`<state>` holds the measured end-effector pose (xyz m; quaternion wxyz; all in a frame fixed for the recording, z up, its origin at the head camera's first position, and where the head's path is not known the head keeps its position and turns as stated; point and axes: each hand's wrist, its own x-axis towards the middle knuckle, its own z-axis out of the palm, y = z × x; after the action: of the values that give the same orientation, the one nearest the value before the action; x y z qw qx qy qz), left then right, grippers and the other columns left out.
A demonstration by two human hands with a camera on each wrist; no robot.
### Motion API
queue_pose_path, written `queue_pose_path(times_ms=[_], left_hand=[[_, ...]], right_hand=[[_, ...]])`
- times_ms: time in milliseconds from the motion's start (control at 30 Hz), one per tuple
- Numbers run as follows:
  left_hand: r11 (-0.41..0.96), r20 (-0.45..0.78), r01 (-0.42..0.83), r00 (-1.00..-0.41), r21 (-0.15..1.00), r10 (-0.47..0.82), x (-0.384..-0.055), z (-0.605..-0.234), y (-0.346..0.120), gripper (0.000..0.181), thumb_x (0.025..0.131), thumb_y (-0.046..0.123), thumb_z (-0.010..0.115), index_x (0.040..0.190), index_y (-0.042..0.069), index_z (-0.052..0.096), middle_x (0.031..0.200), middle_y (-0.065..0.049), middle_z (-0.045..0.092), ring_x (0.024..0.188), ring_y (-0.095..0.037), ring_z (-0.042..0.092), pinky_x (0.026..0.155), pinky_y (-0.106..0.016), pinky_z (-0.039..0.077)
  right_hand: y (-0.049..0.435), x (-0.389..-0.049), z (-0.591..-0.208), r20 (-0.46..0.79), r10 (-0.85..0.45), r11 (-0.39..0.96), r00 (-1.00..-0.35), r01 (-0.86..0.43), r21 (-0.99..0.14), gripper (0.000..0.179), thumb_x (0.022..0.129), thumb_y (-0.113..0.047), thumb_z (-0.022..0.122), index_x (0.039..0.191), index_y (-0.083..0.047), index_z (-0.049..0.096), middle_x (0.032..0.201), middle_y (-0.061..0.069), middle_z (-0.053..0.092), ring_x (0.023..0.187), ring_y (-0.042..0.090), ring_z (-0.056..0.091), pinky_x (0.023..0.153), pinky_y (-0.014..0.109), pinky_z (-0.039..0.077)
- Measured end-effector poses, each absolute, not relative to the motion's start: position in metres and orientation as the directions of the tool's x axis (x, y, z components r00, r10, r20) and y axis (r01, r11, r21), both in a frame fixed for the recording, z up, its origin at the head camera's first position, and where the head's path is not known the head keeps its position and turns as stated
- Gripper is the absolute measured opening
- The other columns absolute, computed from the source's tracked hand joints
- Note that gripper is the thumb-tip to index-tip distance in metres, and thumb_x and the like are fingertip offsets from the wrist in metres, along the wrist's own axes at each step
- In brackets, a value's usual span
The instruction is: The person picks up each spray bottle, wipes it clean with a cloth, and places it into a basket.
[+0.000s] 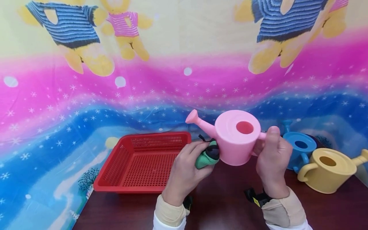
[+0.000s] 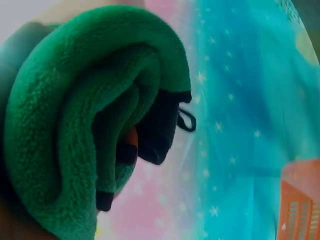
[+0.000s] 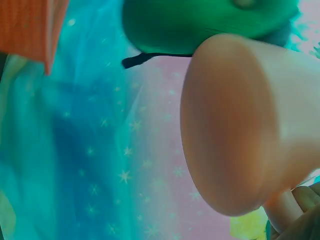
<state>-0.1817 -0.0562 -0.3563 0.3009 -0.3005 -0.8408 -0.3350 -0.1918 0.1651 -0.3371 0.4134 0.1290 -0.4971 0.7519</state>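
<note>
Your right grip (image 1: 273, 159) is curled round the handle (image 1: 262, 136) of a pink plastic watering can (image 1: 234, 147), which hangs above the dark brown table (image 1: 224, 198) between your two grips. Your left grip (image 1: 187, 164) clasps a rolled green fleecy cloth with black trim (image 1: 203, 161) just beside that can's wall. Left of your left grip lies a rectangular red plastic basket (image 1: 129, 189); right of your right grip stand a blue plastic watering can (image 1: 294, 156) and a yellow one (image 1: 325, 177).
</note>
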Motion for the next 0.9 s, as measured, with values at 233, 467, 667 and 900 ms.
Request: queue_pose_path(times_ms=[233,467,667,900], left_hand=[[0.564,0.702,0.672,-0.68,0.48,0.212,-0.179,-0.356,-0.05,0.059,0.08,0.019,0.091,0.134,0.016,0.066,0.126,-0.002,0.071,0.11,-0.017,0.068,0.095,-0.035,0.063],[0.559,0.733,0.661,-0.667,0.5,0.133,-0.18,-0.357,-0.049,0.058,0.083,0.016,0.089,0.135,0.013,0.064,0.125,-0.005,0.071,0.104,-0.018,0.069,0.091,-0.035,0.065],[0.64,0.757,0.608,-0.651,0.469,0.064,-0.18,-0.357,-0.047,0.06,0.08,0.018,0.09,0.135,0.011,0.066,0.125,-0.007,0.073,0.104,-0.02,0.072,0.09,-0.04,0.065],[0.76,0.717,0.51,-0.692,0.403,0.083,-0.18,-0.359,-0.047,0.062,0.075,0.021,0.096,0.133,0.02,0.072,0.128,-0.004,0.072,0.108,-0.022,0.07,0.088,-0.041,0.066]], right_hand=[[0.162,-0.189,-0.342,0.66,0.457,0.182,-0.597,-0.664,-0.726,0.053,0.107,-0.016,0.053,0.058,0.006,0.047,0.053,-0.005,0.046,0.051,0.008,0.039,0.049,0.018,0.038],[0.164,-0.189,-0.345,0.754,0.38,0.336,-0.535,-0.68,-0.652,0.047,0.098,-0.011,0.066,0.056,-0.002,0.048,0.054,-0.009,0.047,0.055,0.004,0.039,0.046,0.018,0.031],[0.174,-0.193,-0.348,0.862,0.253,0.46,-0.44,-0.729,-0.507,0.037,0.087,-0.01,0.075,0.055,-0.009,0.055,0.052,0.001,0.046,0.052,0.0,0.036,0.045,0.017,0.026],[0.182,-0.193,-0.345,0.933,0.021,0.613,-0.36,-0.732,-0.297,0.055,0.095,-0.049,0.071,0.056,-0.014,0.056,0.05,-0.001,0.05,0.05,0.002,0.038,0.048,0.014,0.033]])
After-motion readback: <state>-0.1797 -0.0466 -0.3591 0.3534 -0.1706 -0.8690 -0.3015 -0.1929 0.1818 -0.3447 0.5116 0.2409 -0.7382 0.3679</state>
